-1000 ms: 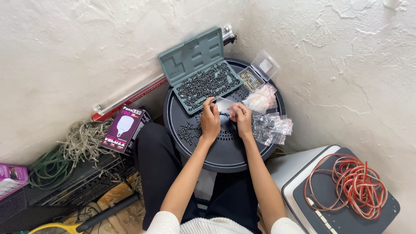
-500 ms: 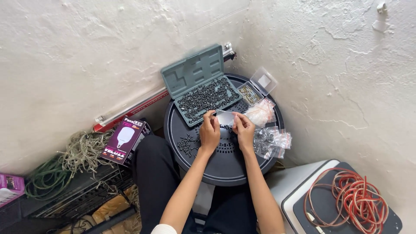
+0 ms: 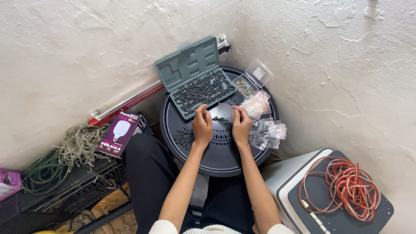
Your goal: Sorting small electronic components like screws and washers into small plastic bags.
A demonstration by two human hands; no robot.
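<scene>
Both of my hands hold a small clear plastic bag with a few dark screws in it, over a round black tabletop. My left hand pinches its left edge and my right hand pinches its right edge. Just beyond the bag lies an open grey-green case full of small black screws. A loose pile of black screws sits on the tabletop left of my left hand.
Clear bags of parts and a small clear box lie right of my hands. A purple bulb carton and tangled cords are on the left. A coil of red wire rests on a grey unit, lower right. White walls close in behind.
My hands with the small bag have stayed together over the tabletop, drawing slightly back from the case. The view has shifted a little.
</scene>
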